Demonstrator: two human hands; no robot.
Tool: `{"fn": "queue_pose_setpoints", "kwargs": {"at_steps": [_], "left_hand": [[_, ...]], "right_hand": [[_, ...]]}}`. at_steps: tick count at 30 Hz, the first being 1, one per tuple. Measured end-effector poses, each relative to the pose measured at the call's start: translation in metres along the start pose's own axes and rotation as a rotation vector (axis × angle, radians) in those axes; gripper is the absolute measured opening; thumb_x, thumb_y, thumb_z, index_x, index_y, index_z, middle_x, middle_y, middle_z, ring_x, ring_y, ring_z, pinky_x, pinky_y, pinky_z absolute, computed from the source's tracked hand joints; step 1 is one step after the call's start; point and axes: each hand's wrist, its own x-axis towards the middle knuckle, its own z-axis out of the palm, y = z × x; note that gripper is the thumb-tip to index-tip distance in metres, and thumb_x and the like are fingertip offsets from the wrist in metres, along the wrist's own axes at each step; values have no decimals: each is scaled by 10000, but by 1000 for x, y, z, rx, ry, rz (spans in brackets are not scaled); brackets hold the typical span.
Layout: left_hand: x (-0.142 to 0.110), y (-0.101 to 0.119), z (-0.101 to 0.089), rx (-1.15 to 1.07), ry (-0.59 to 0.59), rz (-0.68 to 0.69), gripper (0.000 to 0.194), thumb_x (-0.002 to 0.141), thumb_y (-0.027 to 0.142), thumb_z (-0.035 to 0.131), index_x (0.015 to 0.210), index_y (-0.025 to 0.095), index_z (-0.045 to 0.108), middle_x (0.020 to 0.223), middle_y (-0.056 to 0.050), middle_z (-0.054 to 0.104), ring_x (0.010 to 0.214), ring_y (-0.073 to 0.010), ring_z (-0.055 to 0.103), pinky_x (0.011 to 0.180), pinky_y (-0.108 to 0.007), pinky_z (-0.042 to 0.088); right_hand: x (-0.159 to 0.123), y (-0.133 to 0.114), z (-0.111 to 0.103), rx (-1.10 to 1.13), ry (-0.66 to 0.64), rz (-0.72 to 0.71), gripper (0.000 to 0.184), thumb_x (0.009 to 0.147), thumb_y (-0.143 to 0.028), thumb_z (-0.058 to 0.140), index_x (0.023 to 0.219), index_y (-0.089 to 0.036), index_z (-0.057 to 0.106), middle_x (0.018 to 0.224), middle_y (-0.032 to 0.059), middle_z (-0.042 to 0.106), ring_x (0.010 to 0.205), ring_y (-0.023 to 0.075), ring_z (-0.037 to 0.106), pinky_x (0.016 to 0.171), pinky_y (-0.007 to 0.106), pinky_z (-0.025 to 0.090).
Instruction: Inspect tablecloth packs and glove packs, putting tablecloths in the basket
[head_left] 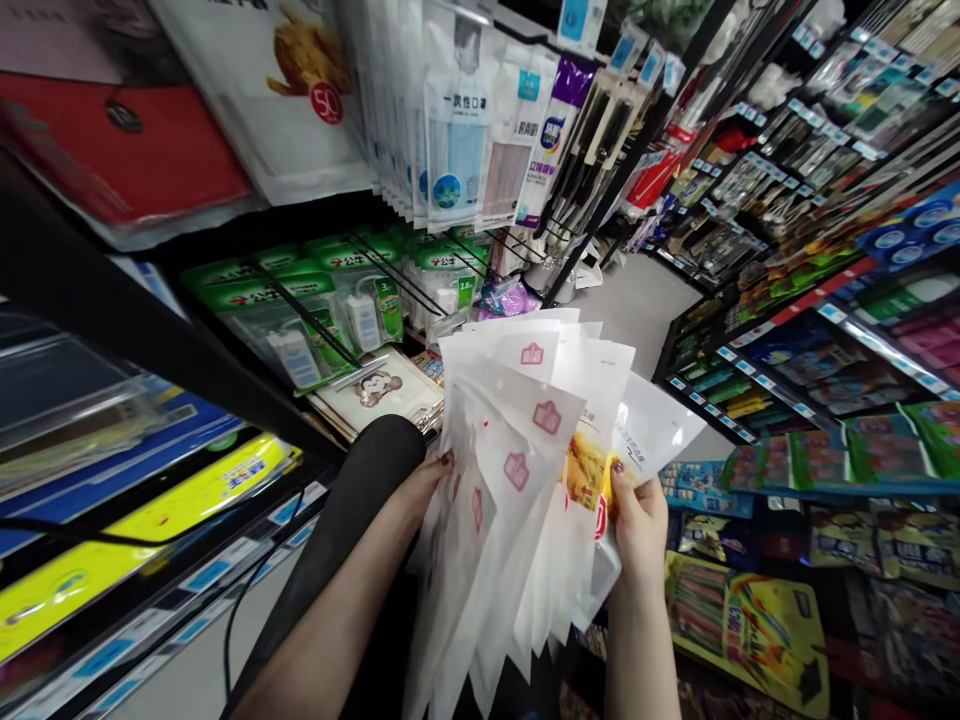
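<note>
A fanned stack of white paper food bags (517, 430) is between my two hands, in the lower middle of the view. Several carry small red printed marks. My left hand (431, 480) is closed on the stack's left edge; most of its fingers are hidden behind the paper. On the right side, my right hand (637, 510) pinches a bag with a fried-food picture (585, 470), thumb in front. A white sheet-like bag (652, 420) sticks out above that thumb. The lower ends of the stack hang over my dark-clothed lap.
Face mask packs (457, 130) hang at upper centre, with green power-plug packs (300, 310) on hooks below them. Snack shelves (862, 340) line the right side. At far left runs a shelf with a yellow package (142, 540). Grey floor (637, 300) shows along the aisle.
</note>
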Motion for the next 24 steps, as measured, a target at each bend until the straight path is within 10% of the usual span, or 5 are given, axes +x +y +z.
{"fn": "queue_pose_setpoints", "kwargs": {"at_steps": [14,24], "left_hand": [[-8,1,19,8,-132,-154,323,417,266,795,652,160,600,586,-11,641,517,-155,581,561,-260,420],[-8,5,28,22,-86,-94,368,415,297,795,694,128,624,596,-26,659,529,-165,603,549,-255,446]], "right_hand": [[19,3,0,-259,-158,-52,288,677,-280,596,948,-183,584,909,45,648,771,171,595,671,287,464],[34,21,3,-137,-3,30,360,737,-446,471,986,-193,530,988,47,587,834,178,565,707,313,437]]}}
